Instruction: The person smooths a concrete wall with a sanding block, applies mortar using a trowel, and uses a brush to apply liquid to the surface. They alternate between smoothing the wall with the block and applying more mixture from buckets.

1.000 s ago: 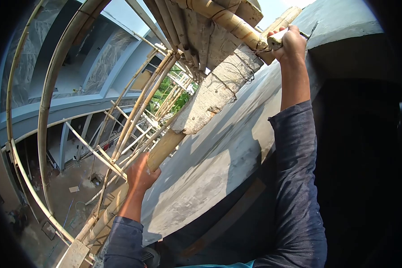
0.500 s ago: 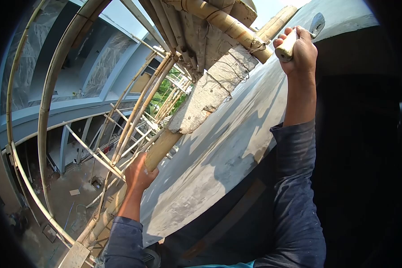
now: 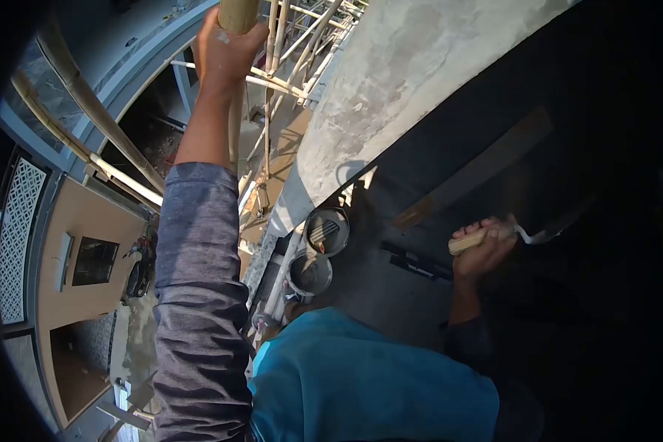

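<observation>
Lowered right grip (image 3: 488,247) — bent-necked metal trowel (image 3: 527,236), pale wooden handle (image 3: 466,243)

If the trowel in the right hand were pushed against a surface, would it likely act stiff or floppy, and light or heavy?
The trowel would probably feel stiff overall, given its bent metal neck. It is likely fairly light, since the right hand alone holds it up by the handle.

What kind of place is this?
It's probably a building site. There are bamboo poles put up like scaffolding, dirty buckets, and a trowel in the person's right hand.
</observation>
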The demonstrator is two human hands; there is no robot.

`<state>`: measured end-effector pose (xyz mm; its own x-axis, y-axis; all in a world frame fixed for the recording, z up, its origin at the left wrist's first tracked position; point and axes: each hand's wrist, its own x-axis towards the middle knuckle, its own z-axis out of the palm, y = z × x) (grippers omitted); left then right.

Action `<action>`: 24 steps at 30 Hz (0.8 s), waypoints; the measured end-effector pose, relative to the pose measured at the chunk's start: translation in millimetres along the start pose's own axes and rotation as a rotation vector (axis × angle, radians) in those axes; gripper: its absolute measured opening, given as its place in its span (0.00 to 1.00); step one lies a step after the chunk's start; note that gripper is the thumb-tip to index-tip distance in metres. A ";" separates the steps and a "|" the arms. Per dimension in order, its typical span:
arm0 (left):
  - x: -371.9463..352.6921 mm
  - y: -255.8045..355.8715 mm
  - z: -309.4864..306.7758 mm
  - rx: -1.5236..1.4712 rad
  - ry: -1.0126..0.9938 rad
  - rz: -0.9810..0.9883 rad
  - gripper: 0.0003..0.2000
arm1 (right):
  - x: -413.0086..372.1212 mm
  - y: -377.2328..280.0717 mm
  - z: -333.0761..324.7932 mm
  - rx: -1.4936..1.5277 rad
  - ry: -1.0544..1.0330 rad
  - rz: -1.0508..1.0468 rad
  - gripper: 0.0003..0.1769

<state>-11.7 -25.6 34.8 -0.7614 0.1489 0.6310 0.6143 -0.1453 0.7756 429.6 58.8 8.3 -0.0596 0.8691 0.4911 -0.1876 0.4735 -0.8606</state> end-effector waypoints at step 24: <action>-70.6 -5.4 82.5 0.464 0.078 0.133 0.28 | -379.7 530.7 -146.9 -1.288 -1.024 0.929 0.26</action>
<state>55.8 45.3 -12.4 -0.6723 0.0827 0.7357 0.7214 0.2963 0.6259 496.7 1.1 -654.7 -0.2688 0.6981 -0.6636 0.9632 0.1927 -0.1873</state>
